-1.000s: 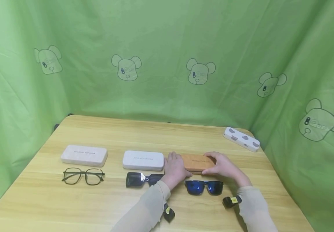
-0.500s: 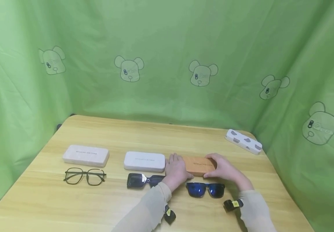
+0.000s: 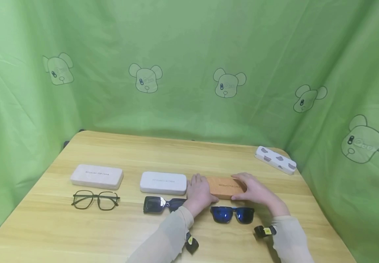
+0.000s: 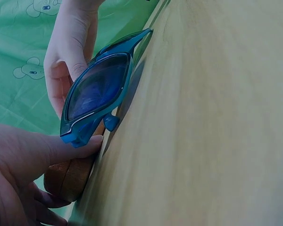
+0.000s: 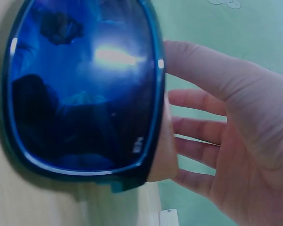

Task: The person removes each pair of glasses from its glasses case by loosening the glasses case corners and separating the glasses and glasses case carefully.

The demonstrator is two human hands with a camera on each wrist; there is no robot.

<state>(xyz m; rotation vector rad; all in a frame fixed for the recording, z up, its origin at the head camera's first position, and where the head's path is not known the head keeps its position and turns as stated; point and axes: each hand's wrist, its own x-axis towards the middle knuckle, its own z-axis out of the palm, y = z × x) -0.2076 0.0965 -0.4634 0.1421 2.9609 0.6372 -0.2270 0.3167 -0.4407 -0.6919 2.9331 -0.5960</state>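
Note:
An orange glasses case lies closed on the table, printed lettering on its lid. At its left end my left hand holds it, thumb along the near side and fingers behind. My right hand grips the right end between its thumb at the front and fingers at the back. Just in front of the case lie dark sunglasses with blue mirrored lenses. They partly cover the case in both wrist views.
Left of the hands are a white glasses case and a pinkish-white one. Black-framed sunglasses, partly behind my left arm, and clear glasses lie before them. A spotted white case sits at the far right. Green curtains surround the table.
The head view has shifted slightly. Both hands stay at the two ends of the orange glasses case, with little visible movement.

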